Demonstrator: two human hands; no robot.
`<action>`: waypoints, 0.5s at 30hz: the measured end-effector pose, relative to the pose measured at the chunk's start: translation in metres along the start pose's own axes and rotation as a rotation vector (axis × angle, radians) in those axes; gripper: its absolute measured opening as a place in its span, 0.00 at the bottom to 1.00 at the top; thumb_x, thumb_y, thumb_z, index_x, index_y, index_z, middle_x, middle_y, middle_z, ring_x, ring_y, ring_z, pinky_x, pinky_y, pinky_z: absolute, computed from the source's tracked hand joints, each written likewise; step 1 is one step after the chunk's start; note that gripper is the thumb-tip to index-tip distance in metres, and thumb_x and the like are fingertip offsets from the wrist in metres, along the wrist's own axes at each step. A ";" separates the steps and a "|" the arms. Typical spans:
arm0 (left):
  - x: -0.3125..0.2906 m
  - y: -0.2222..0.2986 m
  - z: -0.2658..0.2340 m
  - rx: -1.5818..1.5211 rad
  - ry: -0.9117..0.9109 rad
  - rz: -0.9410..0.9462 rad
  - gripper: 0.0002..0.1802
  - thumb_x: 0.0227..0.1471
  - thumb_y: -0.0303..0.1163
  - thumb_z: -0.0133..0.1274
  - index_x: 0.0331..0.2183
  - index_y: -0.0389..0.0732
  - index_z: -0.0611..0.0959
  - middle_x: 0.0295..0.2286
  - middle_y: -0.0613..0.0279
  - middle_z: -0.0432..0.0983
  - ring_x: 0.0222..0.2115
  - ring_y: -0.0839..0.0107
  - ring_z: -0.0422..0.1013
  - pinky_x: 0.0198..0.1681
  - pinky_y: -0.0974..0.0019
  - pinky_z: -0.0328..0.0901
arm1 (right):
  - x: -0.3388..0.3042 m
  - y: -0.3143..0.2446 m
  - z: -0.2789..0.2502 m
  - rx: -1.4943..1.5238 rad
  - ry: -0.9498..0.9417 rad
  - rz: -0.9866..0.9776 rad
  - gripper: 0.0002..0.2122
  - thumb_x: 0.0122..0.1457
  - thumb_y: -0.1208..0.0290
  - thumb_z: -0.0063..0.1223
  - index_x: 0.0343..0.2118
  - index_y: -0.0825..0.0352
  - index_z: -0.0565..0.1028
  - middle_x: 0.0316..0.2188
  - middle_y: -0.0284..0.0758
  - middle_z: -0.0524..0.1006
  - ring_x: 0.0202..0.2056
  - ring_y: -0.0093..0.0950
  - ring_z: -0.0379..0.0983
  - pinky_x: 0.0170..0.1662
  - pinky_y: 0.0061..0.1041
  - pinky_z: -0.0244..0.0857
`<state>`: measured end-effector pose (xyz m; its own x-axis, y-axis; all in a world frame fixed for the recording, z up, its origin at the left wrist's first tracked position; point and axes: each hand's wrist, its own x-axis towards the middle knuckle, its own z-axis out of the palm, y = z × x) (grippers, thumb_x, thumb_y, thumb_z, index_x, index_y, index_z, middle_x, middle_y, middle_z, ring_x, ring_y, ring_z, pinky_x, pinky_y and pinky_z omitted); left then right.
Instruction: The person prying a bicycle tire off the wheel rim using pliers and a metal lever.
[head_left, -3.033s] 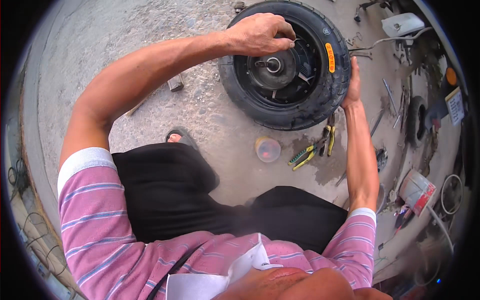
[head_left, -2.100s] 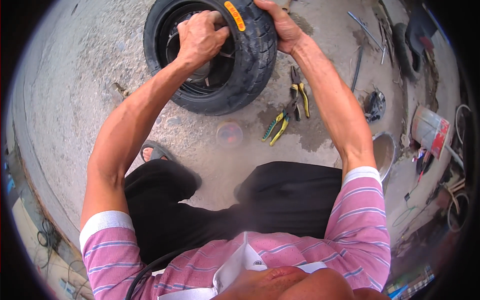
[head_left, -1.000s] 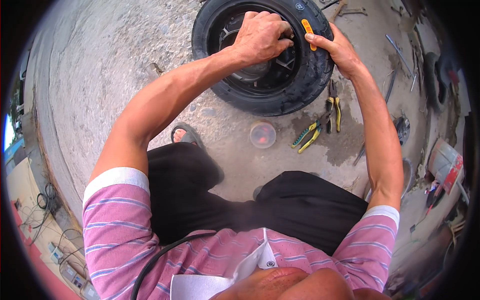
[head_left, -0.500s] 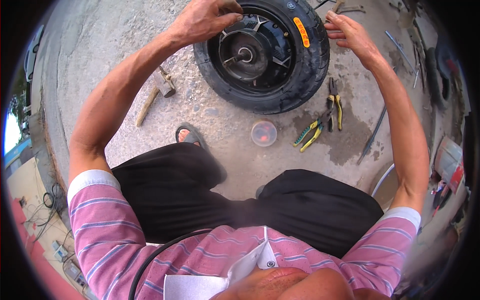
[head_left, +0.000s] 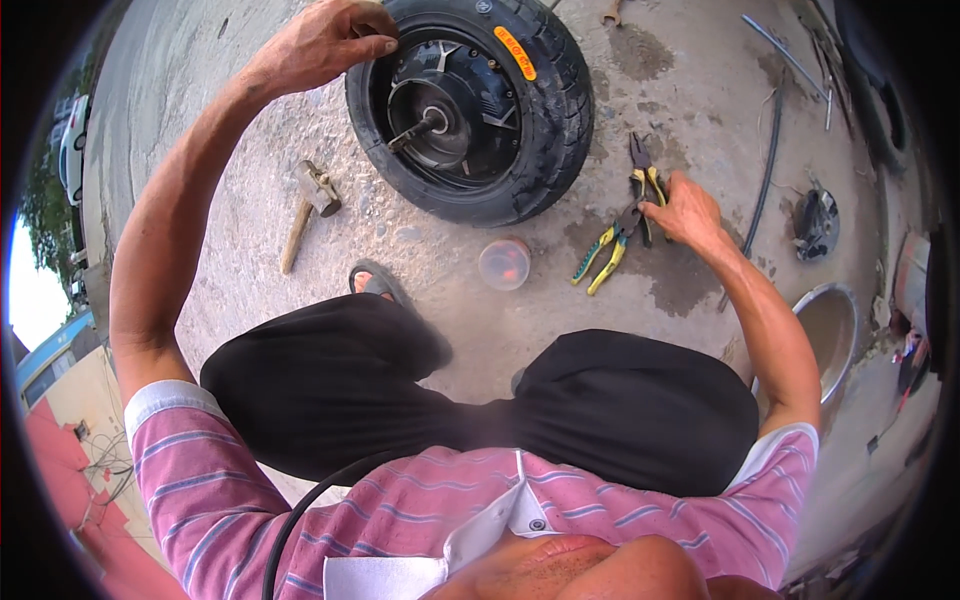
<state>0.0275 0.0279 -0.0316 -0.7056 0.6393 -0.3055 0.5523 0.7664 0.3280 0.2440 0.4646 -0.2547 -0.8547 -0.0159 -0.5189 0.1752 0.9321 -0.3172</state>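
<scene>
A black motor wheel with a treaded tyre [head_left: 545,150] stands in front of me, its hub and axle [head_left: 420,130] facing me and an orange label on the sidewall. My left hand [head_left: 330,45] is closed at the tyre's upper left edge, thumb against the inner side; part of its grip is hidden. To the right of the wheel, my right hand [head_left: 688,210] is closed round the handles of yellow-and-black pliers [head_left: 640,155] on the ground. Touching these is a second pair of pliers, with green-and-yellow handles [head_left: 600,262]. A small round clear tub [head_left: 504,265] with orange bits inside sits below the tyre.
A wooden-handled hammer [head_left: 300,225] lies left of the wheel. To the right are a dark rod [head_left: 770,165], a metal bar [head_left: 785,55], a dark round part [head_left: 817,225] and a large basin [head_left: 848,300]. A wrench [head_left: 612,12] lies at the far edge.
My right hand has come down from beside the tyre's upper right to the pliers and closed on their handles. My left hand stays at the tyre. The view has shifted to the right.
</scene>
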 end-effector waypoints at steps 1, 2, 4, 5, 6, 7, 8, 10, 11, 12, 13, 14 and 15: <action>0.011 0.019 -0.009 0.052 -0.036 -0.022 0.20 0.66 0.41 0.54 0.49 0.35 0.82 0.41 0.49 0.82 0.43 0.59 0.80 0.52 0.57 0.74 | -0.002 0.007 0.001 -0.008 -0.011 0.021 0.31 0.52 0.49 0.66 0.45 0.75 0.74 0.38 0.54 0.82 0.41 0.51 0.80 0.44 0.48 0.72; 0.017 0.016 -0.011 0.175 0.018 0.058 0.21 0.65 0.43 0.53 0.47 0.36 0.84 0.38 0.50 0.83 0.35 0.63 0.80 0.41 0.59 0.75 | -0.005 0.011 0.001 -0.042 -0.008 0.023 0.31 0.52 0.48 0.66 0.45 0.75 0.74 0.38 0.54 0.82 0.41 0.51 0.80 0.44 0.49 0.72; 0.018 0.028 -0.026 0.233 -0.046 -0.041 0.19 0.64 0.42 0.54 0.45 0.36 0.84 0.36 0.51 0.82 0.33 0.63 0.79 0.39 0.59 0.74 | -0.013 0.015 0.012 -0.007 -0.002 -0.032 0.30 0.52 0.50 0.66 0.45 0.75 0.73 0.38 0.53 0.82 0.41 0.52 0.80 0.45 0.49 0.73; 0.018 0.035 -0.036 0.247 -0.074 -0.056 0.18 0.64 0.41 0.55 0.44 0.36 0.84 0.35 0.52 0.82 0.32 0.63 0.79 0.39 0.59 0.74 | -0.017 0.016 0.017 0.026 0.019 -0.034 0.29 0.52 0.52 0.67 0.45 0.75 0.73 0.37 0.53 0.82 0.41 0.52 0.81 0.45 0.49 0.73; 0.017 0.037 -0.037 0.234 -0.049 -0.068 0.17 0.63 0.41 0.55 0.44 0.36 0.84 0.35 0.53 0.82 0.32 0.63 0.79 0.38 0.60 0.73 | -0.022 0.018 0.021 0.056 0.039 -0.032 0.28 0.51 0.54 0.68 0.45 0.75 0.73 0.37 0.53 0.82 0.41 0.52 0.81 0.45 0.49 0.73; 0.019 0.039 -0.037 0.211 -0.076 -0.103 0.17 0.63 0.40 0.56 0.44 0.36 0.84 0.35 0.53 0.82 0.32 0.64 0.78 0.39 0.60 0.73 | -0.027 0.022 0.024 0.081 0.082 -0.027 0.27 0.51 0.58 0.69 0.44 0.74 0.72 0.36 0.52 0.82 0.41 0.53 0.81 0.45 0.49 0.73; 0.023 0.035 -0.037 0.205 -0.110 -0.131 0.16 0.63 0.39 0.56 0.45 0.36 0.84 0.36 0.52 0.82 0.34 0.64 0.79 0.40 0.60 0.73 | -0.029 0.027 0.028 0.087 0.083 -0.001 0.27 0.51 0.58 0.69 0.44 0.74 0.72 0.36 0.52 0.82 0.41 0.53 0.81 0.45 0.49 0.73; 0.025 0.027 -0.032 0.180 -0.084 -0.160 0.17 0.63 0.39 0.55 0.45 0.36 0.84 0.37 0.51 0.83 0.36 0.62 0.80 0.42 0.59 0.73 | -0.025 0.033 0.041 0.141 0.122 0.006 0.26 0.51 0.59 0.68 0.45 0.74 0.72 0.36 0.53 0.82 0.40 0.53 0.81 0.45 0.49 0.73; 0.028 0.020 -0.026 0.173 -0.091 -0.159 0.17 0.63 0.39 0.55 0.45 0.36 0.84 0.37 0.51 0.83 0.36 0.62 0.80 0.42 0.59 0.73 | -0.024 0.037 0.046 0.154 0.120 0.031 0.25 0.51 0.60 0.67 0.46 0.72 0.73 0.36 0.51 0.82 0.42 0.51 0.80 0.46 0.48 0.73; 0.032 0.016 -0.024 0.177 -0.084 -0.161 0.17 0.63 0.39 0.55 0.45 0.35 0.83 0.37 0.51 0.83 0.37 0.61 0.80 0.43 0.59 0.73 | -0.023 0.036 0.045 0.151 0.117 0.026 0.25 0.51 0.60 0.67 0.46 0.72 0.73 0.36 0.51 0.82 0.42 0.51 0.80 0.46 0.48 0.73; 0.034 0.009 -0.022 0.178 -0.077 -0.167 0.18 0.63 0.39 0.55 0.46 0.35 0.83 0.38 0.50 0.83 0.38 0.60 0.80 0.44 0.58 0.73 | -0.021 0.034 0.040 0.214 0.082 0.086 0.24 0.50 0.60 0.67 0.44 0.71 0.75 0.37 0.50 0.82 0.43 0.50 0.80 0.47 0.47 0.73; 0.032 0.001 -0.019 0.170 -0.074 -0.177 0.18 0.63 0.39 0.55 0.46 0.35 0.83 0.38 0.50 0.83 0.38 0.60 0.80 0.44 0.58 0.73 | -0.018 0.033 0.037 0.274 0.045 0.144 0.22 0.49 0.60 0.68 0.43 0.70 0.76 0.37 0.49 0.83 0.44 0.49 0.80 0.47 0.46 0.73; 0.034 -0.008 -0.016 0.172 -0.066 -0.160 0.17 0.63 0.39 0.55 0.45 0.35 0.83 0.38 0.50 0.84 0.39 0.60 0.80 0.46 0.58 0.73 | -0.011 0.037 0.042 0.316 0.062 0.207 0.19 0.49 0.60 0.68 0.39 0.67 0.78 0.37 0.46 0.83 0.43 0.46 0.80 0.46 0.44 0.72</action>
<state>-0.0078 0.0419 -0.0305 -0.7625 0.5074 -0.4013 0.5077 0.8538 0.1151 0.2804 0.4841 -0.2942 -0.8116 0.1914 -0.5520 0.4808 0.7555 -0.4449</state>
